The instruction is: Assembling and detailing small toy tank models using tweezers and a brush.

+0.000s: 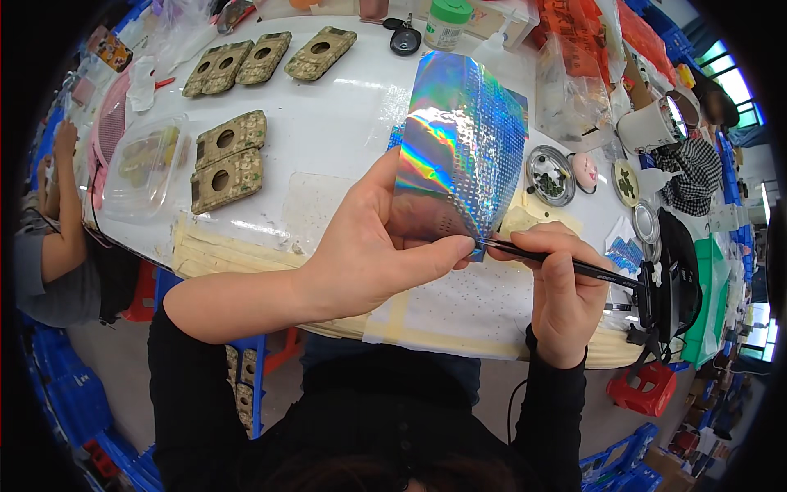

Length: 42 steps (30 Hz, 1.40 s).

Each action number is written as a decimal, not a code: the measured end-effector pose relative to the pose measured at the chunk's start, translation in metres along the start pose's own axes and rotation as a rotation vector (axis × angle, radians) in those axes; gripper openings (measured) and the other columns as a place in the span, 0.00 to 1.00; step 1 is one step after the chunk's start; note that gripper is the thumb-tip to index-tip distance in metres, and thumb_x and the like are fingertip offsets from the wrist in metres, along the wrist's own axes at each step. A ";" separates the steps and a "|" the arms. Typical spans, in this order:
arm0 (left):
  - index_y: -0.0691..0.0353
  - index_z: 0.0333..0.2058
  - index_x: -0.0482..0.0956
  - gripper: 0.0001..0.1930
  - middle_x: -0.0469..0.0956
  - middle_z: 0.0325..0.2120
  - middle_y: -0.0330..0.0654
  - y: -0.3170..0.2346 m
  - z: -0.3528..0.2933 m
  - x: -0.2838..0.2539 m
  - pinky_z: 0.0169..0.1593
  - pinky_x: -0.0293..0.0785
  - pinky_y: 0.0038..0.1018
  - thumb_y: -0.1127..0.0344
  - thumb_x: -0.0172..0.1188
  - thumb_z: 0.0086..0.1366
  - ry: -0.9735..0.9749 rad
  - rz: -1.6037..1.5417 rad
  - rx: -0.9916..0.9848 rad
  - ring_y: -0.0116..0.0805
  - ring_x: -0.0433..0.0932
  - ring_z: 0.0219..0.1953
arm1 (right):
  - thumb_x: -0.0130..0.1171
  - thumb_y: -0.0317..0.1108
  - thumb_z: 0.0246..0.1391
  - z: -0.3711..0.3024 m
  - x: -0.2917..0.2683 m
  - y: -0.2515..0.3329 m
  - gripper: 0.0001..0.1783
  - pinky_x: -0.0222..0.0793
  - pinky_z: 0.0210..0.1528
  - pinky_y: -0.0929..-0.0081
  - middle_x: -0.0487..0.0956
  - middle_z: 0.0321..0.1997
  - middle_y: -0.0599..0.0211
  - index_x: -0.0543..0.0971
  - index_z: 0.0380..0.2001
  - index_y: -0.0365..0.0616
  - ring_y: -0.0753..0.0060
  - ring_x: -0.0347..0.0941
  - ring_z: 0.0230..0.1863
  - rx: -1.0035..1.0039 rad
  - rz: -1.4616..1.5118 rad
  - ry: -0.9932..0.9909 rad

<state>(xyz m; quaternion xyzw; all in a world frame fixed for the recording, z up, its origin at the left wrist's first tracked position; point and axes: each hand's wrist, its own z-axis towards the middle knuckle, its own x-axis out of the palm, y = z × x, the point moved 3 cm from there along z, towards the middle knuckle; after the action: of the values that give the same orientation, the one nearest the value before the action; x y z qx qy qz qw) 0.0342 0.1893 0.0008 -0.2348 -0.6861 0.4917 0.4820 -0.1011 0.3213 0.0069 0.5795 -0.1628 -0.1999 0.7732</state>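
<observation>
The left hand is partly hidden by the iridescent sheet at one o'clock. At three o'clock, the tweezers' tips are too small to be made out. At nine o'clock, a co-worker is cut off.

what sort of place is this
Probably a small-parts assembly or finishing workshop: matching camouflage-patterned parts lie grouped on the white table, the right hand holds tweezers to a shiny sheet, and another person is at the left.
</observation>
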 end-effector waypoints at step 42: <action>0.64 0.53 0.59 0.25 0.75 0.42 0.42 0.000 0.002 -0.003 0.39 0.81 0.26 0.75 0.59 0.60 0.011 -0.126 -0.027 0.26 0.77 0.42 | 0.59 0.35 0.54 0.000 0.001 0.004 0.13 0.71 0.40 0.73 0.82 0.34 0.54 0.82 0.34 0.33 0.65 0.77 0.37 -0.151 -0.101 0.050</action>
<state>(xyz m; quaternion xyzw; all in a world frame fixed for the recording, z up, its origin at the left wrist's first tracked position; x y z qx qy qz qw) 0.0339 0.1866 -0.0009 -0.2004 -0.7035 0.4496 0.5127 -0.1000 0.3216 0.0104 0.5318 -0.0985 -0.2360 0.8073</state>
